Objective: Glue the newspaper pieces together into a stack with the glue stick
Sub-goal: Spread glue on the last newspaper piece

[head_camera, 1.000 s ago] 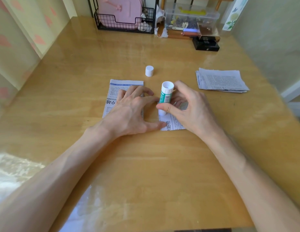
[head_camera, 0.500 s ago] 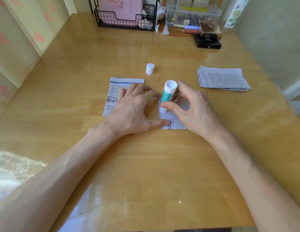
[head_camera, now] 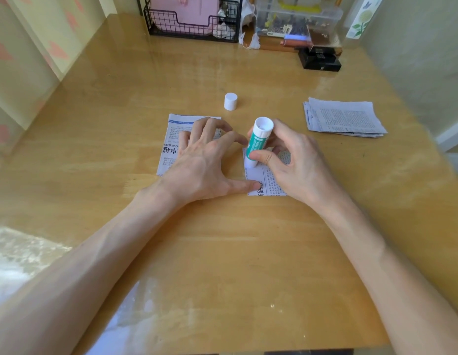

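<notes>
The glue stick (head_camera: 258, 140) sits in right hand (head_camera: 299, 166) grip — tip hidden against newspaper piece (head_camera: 270, 187); left hand (head_camera: 203, 166) splayed.

**Where things lie on the bench**

We find two newspaper pieces side by side at the middle of the bench (head_camera: 222, 252). The left piece (head_camera: 171, 149) lies under our left grip (head_camera: 202, 162), whose thumb reaches across to the near corner of the right piece (head_camera: 270, 187). On the right piece stands the glue stick (head_camera: 257, 143), tilted, its lower end on the paper, held in our right grip (head_camera: 297, 162). Behind the two pieces the cap (head_camera: 230, 101) stands alone. Well to the right, a pile of further pieces (head_camera: 345, 119) lies near the bench's right edge. Along the far edge sit a wire basket (head_camera: 192, 26) on the left, a storage box (head_camera: 299, 19) to its right, and a small case (head_camera: 320, 61) just before that box.
</notes>
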